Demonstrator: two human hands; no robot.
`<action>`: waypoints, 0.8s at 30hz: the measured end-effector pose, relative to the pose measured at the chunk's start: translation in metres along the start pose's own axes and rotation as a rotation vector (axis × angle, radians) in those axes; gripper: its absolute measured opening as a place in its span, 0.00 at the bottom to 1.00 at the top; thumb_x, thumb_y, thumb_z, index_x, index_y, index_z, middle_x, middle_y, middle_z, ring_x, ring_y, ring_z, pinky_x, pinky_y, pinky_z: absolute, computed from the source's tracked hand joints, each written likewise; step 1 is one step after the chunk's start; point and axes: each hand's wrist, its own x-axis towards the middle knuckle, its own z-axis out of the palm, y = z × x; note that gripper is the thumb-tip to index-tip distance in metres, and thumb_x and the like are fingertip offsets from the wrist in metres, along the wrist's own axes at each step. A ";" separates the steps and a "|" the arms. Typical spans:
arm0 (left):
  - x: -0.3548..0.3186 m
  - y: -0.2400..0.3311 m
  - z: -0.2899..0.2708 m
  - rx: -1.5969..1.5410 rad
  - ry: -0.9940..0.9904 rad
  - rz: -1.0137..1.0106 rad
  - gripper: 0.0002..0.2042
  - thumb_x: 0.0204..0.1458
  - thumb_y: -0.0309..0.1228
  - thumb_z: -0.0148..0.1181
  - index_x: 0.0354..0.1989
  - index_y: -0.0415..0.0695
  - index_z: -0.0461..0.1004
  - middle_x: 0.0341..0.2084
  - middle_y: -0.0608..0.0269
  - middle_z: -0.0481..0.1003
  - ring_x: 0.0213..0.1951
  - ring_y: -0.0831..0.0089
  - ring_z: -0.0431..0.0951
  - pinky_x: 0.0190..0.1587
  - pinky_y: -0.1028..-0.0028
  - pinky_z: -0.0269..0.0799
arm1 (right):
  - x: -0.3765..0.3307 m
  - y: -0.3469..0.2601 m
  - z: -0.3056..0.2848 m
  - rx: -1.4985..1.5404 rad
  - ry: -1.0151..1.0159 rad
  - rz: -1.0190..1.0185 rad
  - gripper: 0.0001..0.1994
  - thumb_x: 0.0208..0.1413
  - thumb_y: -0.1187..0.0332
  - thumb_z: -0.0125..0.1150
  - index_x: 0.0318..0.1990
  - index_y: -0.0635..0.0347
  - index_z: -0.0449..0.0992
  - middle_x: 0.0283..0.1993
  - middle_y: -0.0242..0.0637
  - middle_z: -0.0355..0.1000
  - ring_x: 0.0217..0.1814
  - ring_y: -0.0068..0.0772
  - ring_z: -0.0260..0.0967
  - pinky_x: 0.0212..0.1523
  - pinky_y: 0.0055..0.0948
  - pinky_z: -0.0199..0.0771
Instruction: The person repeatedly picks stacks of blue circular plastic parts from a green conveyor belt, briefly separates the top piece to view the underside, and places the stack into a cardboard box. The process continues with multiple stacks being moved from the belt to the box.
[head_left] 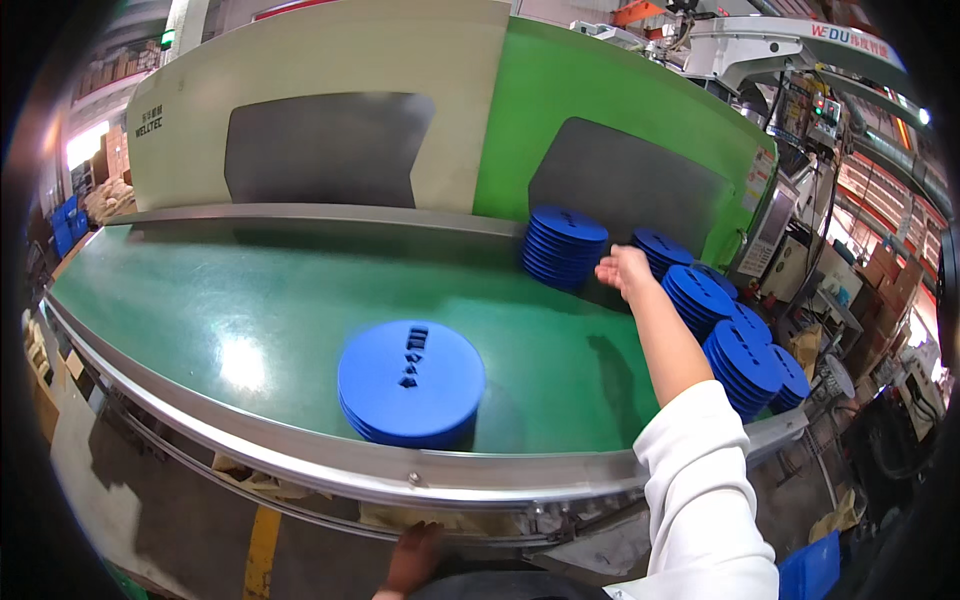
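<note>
the right hand [624,272], at the end of an arm in a white long sleeve [700,490], reaches across the flat green conveyor belt [250,300] to the right side of a tall stack of round blue plastic-looking discs [563,250]. its fingers are loosely bent and released, with nothing seen in them; whether they touch the stack, i cannot tell. that stack stands at the belt's far edge, before a large cream-and-green machine housing [600,95] with dark panels. a low stack of wide blue discs with dark cut-outs [410,385] sits near the belt's front metal rail [400,480]. more blue disc stacks [742,362] crowd the belt's right end. the left hand [414,556] is low, just below the rail, dim and partly hidden; i cannot tell its grip.
</note>
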 end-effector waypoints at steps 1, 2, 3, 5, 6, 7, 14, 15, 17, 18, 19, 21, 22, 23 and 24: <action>0.001 -0.023 0.019 -0.028 0.043 0.032 0.26 0.48 0.30 0.59 0.60 0.49 0.66 0.54 0.53 0.71 0.57 0.53 0.69 0.61 0.55 0.64 | 0.024 0.021 -0.004 0.039 -0.098 0.150 0.21 0.65 0.60 0.47 0.49 0.76 0.67 0.42 0.56 0.72 0.33 0.47 0.76 0.29 0.37 0.81; 0.011 -0.026 0.015 -0.106 -0.010 -0.076 0.23 0.50 0.32 0.58 0.57 0.46 0.68 0.54 0.49 0.70 0.58 0.49 0.68 0.59 0.52 0.64 | 0.044 0.045 -0.014 0.040 -0.073 0.249 0.22 0.65 0.61 0.44 0.50 0.81 0.64 0.44 0.60 0.70 0.37 0.54 0.75 0.34 0.42 0.82; 0.006 -0.020 -0.004 -0.158 -0.038 -0.224 0.20 0.52 0.34 0.58 0.54 0.43 0.70 0.54 0.44 0.70 0.58 0.45 0.67 0.58 0.50 0.65 | 0.048 0.058 0.009 0.055 -0.055 0.311 0.22 0.66 0.63 0.41 0.52 0.81 0.62 0.47 0.63 0.69 0.41 0.59 0.74 0.39 0.47 0.82; -0.010 -0.064 0.015 0.011 -0.049 -0.106 0.16 0.53 0.38 0.58 0.45 0.40 0.75 0.53 0.40 0.70 0.55 0.40 0.68 0.52 0.48 0.68 | 0.064 0.070 0.027 0.157 -0.058 0.442 0.21 0.66 0.64 0.39 0.54 0.79 0.61 0.48 0.63 0.67 0.42 0.62 0.73 0.40 0.49 0.82; -0.015 -0.076 0.013 0.081 -0.072 -0.110 0.15 0.53 0.37 0.57 0.44 0.39 0.76 0.52 0.41 0.70 0.53 0.39 0.69 0.51 0.48 0.69 | 0.065 0.078 0.037 0.224 -0.027 0.494 0.20 0.66 0.65 0.39 0.55 0.78 0.60 0.48 0.63 0.67 0.42 0.62 0.73 0.39 0.49 0.82; -0.019 -0.086 0.014 0.149 -0.094 -0.110 0.14 0.53 0.36 0.57 0.42 0.39 0.76 0.51 0.42 0.71 0.52 0.39 0.70 0.50 0.48 0.69 | 0.067 0.082 0.044 0.237 -0.011 0.470 0.20 0.66 0.65 0.39 0.55 0.77 0.60 0.48 0.63 0.67 0.42 0.62 0.73 0.39 0.49 0.82; -0.003 -0.088 0.001 -0.105 -0.008 -0.356 0.16 0.51 0.33 0.57 0.47 0.40 0.75 0.48 0.42 0.72 0.48 0.41 0.72 0.48 0.48 0.68 | 0.064 0.079 0.061 0.329 0.080 0.430 0.18 0.61 0.69 0.42 0.55 0.73 0.62 0.47 0.62 0.67 0.43 0.61 0.72 0.41 0.51 0.82; 0.001 -0.090 0.002 -0.077 -0.018 -0.333 0.16 0.51 0.33 0.57 0.48 0.40 0.75 0.49 0.42 0.72 0.48 0.41 0.71 0.49 0.48 0.68 | 0.057 0.072 0.061 0.324 0.114 0.421 0.18 0.61 0.70 0.43 0.55 0.73 0.62 0.47 0.62 0.68 0.43 0.60 0.72 0.41 0.52 0.81; 0.002 -0.091 0.005 -0.039 -0.037 -0.299 0.17 0.52 0.32 0.56 0.49 0.40 0.74 0.49 0.42 0.72 0.49 0.41 0.71 0.49 0.48 0.67 | 0.067 0.080 0.057 0.325 0.069 0.378 0.17 0.60 0.71 0.43 0.54 0.73 0.63 0.48 0.61 0.68 0.43 0.59 0.72 0.44 0.53 0.80; 0.005 -0.092 0.007 -0.022 -0.050 -0.282 0.17 0.52 0.32 0.56 0.49 0.40 0.74 0.50 0.42 0.72 0.49 0.41 0.71 0.50 0.48 0.67 | 0.071 0.084 0.054 0.329 0.050 0.354 0.17 0.60 0.72 0.43 0.54 0.73 0.63 0.48 0.60 0.68 0.43 0.59 0.72 0.45 0.53 0.80; 0.007 -0.093 0.009 -0.006 -0.056 -0.270 0.17 0.52 0.32 0.56 0.50 0.41 0.73 0.50 0.42 0.71 0.50 0.42 0.70 0.50 0.48 0.67 | 0.075 0.087 0.053 0.351 0.060 0.339 0.17 0.60 0.74 0.42 0.54 0.72 0.64 0.49 0.59 0.68 0.44 0.58 0.72 0.46 0.54 0.79; 0.007 -0.094 0.015 0.038 -0.077 -0.250 0.17 0.52 0.31 0.55 0.51 0.41 0.73 0.51 0.42 0.71 0.51 0.42 0.70 0.51 0.48 0.66 | 0.082 0.096 0.050 0.393 0.080 0.310 0.16 0.59 0.76 0.41 0.54 0.72 0.65 0.50 0.58 0.69 0.44 0.57 0.73 0.49 0.55 0.78; 0.009 -0.094 0.015 0.048 -0.076 -0.235 0.17 0.53 0.31 0.55 0.51 0.41 0.72 0.51 0.42 0.71 0.51 0.42 0.69 0.51 0.48 0.66 | 0.086 0.098 0.051 0.421 0.101 0.298 0.16 0.59 0.76 0.41 0.53 0.71 0.66 0.50 0.57 0.69 0.44 0.57 0.73 0.49 0.55 0.77; 0.008 -0.094 0.020 0.074 -0.084 -0.224 0.17 0.53 0.31 0.54 0.52 0.41 0.72 0.51 0.42 0.71 0.52 0.42 0.69 0.52 0.48 0.66 | 0.089 0.100 0.051 0.448 0.123 0.285 0.15 0.59 0.77 0.40 0.52 0.71 0.67 0.50 0.56 0.69 0.44 0.56 0.73 0.50 0.55 0.77; 0.007 -0.094 0.023 0.092 -0.090 -0.209 0.18 0.53 0.31 0.54 0.52 0.42 0.72 0.51 0.42 0.71 0.52 0.42 0.69 0.52 0.48 0.66 | 0.092 0.102 0.050 0.475 0.145 0.272 0.15 0.59 0.78 0.39 0.52 0.70 0.67 0.50 0.55 0.70 0.44 0.55 0.73 0.50 0.56 0.76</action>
